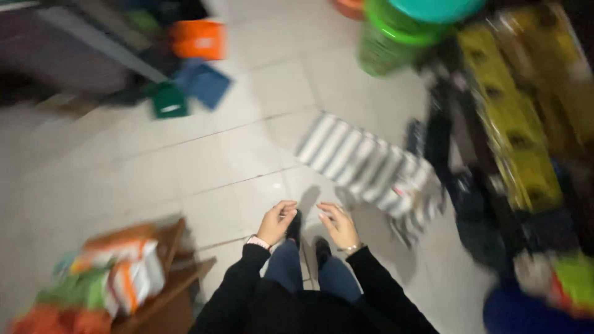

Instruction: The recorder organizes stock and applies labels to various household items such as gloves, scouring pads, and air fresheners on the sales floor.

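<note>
Empty hands over the tiled floor [204, 161]
Left hand [276, 222] and right hand [339, 226] hover with fingers loosely open, holding nothing; the nearby striped cloth [365, 166] looks soft, light, best gripped at an edge.

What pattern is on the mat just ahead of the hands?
Grey and white stripes on the mat, clearest in the head view.

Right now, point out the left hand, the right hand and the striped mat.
left hand [276, 221], head view, on the back of the hand.
right hand [339, 226], head view, on the palm side.
striped mat [362, 162], head view, on its striped middle.
</note>
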